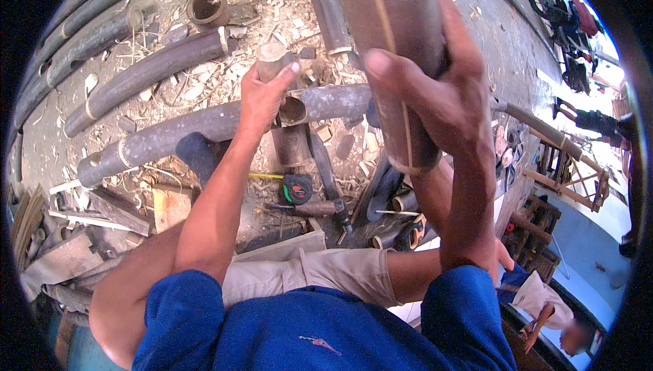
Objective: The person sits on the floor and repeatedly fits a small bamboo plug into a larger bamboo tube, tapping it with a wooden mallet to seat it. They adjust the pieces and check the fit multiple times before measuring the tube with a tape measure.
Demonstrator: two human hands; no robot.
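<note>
My right hand [452,95] is closed around a thick brown bamboo section [388,24], raised close in front of me and tilted. Its thumb lies across the near side. My left hand [262,99] grips a short bamboo piece [273,63] with a pale cut end facing up. Below that hand, a long bamboo pole [177,128] lies crosswise, with a hole [292,110] cut in its side. Another bamboo piece [291,148] shows just under the hole. Whether the short piece touches the pole, I cannot tell.
Wood chips [313,31] litter the ground. Near my legs lie a black tape measure [296,189], a hammer [342,214] and an orange-and-black handle [416,231]. More bamboo poles [146,75] and a bamboo ring [207,8] lie left. Another person [544,303] is at lower right.
</note>
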